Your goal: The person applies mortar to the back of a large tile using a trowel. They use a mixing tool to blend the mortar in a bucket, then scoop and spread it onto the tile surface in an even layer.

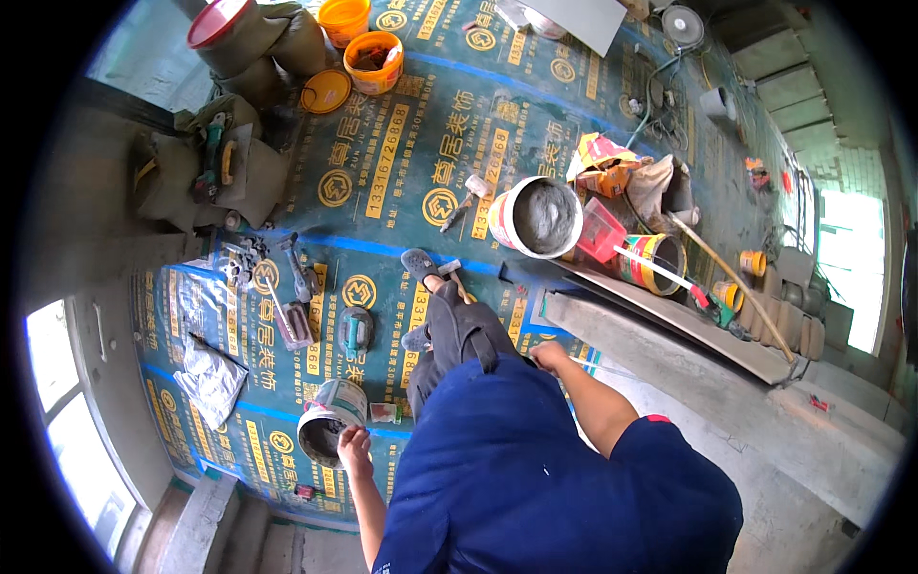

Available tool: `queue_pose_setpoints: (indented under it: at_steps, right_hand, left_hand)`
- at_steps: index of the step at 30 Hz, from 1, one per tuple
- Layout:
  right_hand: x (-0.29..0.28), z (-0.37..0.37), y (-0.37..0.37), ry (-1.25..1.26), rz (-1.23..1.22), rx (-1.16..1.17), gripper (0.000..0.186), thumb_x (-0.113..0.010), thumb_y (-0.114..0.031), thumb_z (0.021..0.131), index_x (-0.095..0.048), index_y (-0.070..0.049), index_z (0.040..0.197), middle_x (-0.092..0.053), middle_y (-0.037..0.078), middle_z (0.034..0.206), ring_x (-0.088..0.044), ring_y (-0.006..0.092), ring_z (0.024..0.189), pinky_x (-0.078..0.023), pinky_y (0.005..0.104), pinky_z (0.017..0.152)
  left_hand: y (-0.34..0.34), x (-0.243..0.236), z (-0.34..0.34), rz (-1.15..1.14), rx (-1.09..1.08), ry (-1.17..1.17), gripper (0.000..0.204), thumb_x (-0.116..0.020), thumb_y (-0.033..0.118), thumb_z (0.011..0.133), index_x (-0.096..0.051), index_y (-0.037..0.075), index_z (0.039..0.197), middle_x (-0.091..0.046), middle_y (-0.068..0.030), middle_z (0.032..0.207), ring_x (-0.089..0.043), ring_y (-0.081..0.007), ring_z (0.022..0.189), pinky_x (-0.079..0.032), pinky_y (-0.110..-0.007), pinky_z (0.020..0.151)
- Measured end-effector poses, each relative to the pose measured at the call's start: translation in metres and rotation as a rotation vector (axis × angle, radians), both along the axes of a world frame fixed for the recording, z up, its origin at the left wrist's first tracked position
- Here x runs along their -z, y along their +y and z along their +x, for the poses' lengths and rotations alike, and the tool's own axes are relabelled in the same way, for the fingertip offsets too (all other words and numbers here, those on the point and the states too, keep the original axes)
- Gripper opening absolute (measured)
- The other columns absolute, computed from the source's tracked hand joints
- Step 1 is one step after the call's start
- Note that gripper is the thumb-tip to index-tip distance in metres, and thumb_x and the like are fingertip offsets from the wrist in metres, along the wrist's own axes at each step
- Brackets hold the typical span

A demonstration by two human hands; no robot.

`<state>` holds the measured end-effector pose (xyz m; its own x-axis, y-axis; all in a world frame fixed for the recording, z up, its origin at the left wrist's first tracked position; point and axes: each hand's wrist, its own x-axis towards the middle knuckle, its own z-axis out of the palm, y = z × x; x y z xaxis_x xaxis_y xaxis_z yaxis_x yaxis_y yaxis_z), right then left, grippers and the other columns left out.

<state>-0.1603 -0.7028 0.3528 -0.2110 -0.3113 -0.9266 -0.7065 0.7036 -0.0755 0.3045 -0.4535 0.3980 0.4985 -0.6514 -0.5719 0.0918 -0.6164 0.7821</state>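
Both hands were curled: at seven o'clock the left hand [354, 445] gripped a bucket [338, 400], seemingly carrying; next needed steadiness. Right hand [548, 356], four o'clock: hold unclear.

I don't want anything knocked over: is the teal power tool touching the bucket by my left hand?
Apart: the head view shows green floor covering between the power tool and the bucket.

Green floor sheeting [406, 158], printed in yellow and seamed with blue tape [354, 246], spreads across the room. Left of the sheeting, daylight whitens a framed window [91, 464]; right of it lie a bare concrete ledge [669, 362] and a bright opening [851, 253].
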Motion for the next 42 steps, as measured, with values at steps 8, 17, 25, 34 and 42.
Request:
queue_pose_setpoints:
  at_steps: [8,17,25,34,42]
  right_hand:
    - [0.161,0.078,-0.131,-0.068,-0.103,-0.394,0.039,-0.064,-0.034,0.080,-0.062,-0.013,0.112,-0.064,0.016,0.107,-0.059,0.0292,0.107,-0.044,0.0392,0.093]
    - [0.413,0.163,-0.228,0.177,-0.148,-0.380,0.054,-0.059,-0.037,0.084,-0.052,0.002,0.121,-0.057,0.027,0.118,-0.054,0.0366,0.114,-0.042,0.0412,0.096]
    - [0.607,0.056,-0.329,-0.186,0.099,0.305,0.034,-0.053,-0.040,0.093,-0.056,-0.005,0.093,-0.056,0.005,0.074,-0.053,0.0178,0.062,-0.047,0.0301,0.052]
    - [0.468,0.152,-0.310,-0.068,-0.118,0.280,0.024,-0.047,-0.031,0.085,-0.043,-0.017,0.066,-0.040,-0.003,0.053,-0.034,0.0097,0.040,-0.028,0.0239,0.037]
    - [0.283,0.219,-0.258,-0.036,0.354,-0.214,0.019,-0.047,-0.030,0.083,-0.045,-0.015,0.071,-0.045,-0.004,0.056,-0.038,0.0091,0.041,-0.031,0.0218,0.039]
  left_hand:
    - [-0.071,0.012,-0.070,0.527,-0.442,0.214,0.022,-0.068,-0.003,0.073,-0.059,0.000,0.092,-0.059,-0.0024,0.082,-0.056,-0.0121,0.077,-0.047,-0.026,0.075]
    - [0.090,0.027,-0.267,1.212,-0.476,0.726,0.050,-0.038,0.038,0.095,-0.050,0.000,0.125,-0.064,-0.0158,0.096,-0.060,-0.0249,0.089,-0.046,-0.039,0.085]
    - [-0.025,0.118,-0.393,1.093,-0.702,0.950,0.035,-0.046,0.028,0.092,-0.054,-0.001,0.111,-0.063,-0.0118,0.089,-0.059,-0.0224,0.084,-0.047,-0.036,0.079]
    - [-0.021,0.137,-0.470,0.683,-1.320,1.134,0.020,-0.055,0.017,0.088,-0.057,-0.001,0.095,-0.061,-0.0074,0.081,-0.059,-0.0196,0.079,-0.047,-0.032,0.073]
    - [-0.079,0.148,-0.512,0.592,-1.110,0.909,0.022,-0.056,0.018,0.088,-0.060,-0.002,0.096,-0.065,-0.0125,0.089,-0.062,-0.0261,0.081,-0.048,-0.035,0.075]
